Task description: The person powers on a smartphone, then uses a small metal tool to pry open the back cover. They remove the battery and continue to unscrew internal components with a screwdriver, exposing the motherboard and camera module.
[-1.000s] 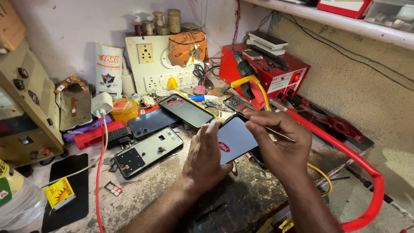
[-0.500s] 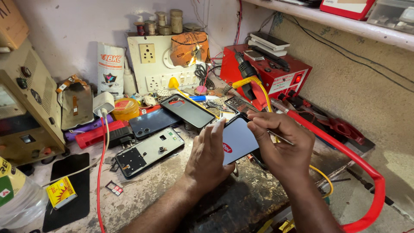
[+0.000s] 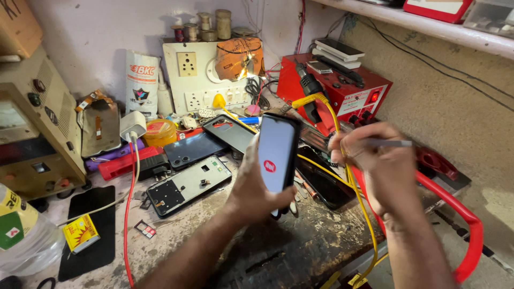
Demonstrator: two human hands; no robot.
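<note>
Above the bench (image 3: 278,251), the left hand (image 3: 256,192) is grasping an upright smartphone (image 3: 276,153); the right hand (image 3: 377,166), just beside, is pinching a slim tool (image 3: 390,143)

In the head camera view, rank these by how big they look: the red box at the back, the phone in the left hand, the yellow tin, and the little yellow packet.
1. Red box.
2. Phone, though nearness to the camera enlarges it.
3. Yellow tin and yellow packet: they look alike, so I won't rank them.
</note>
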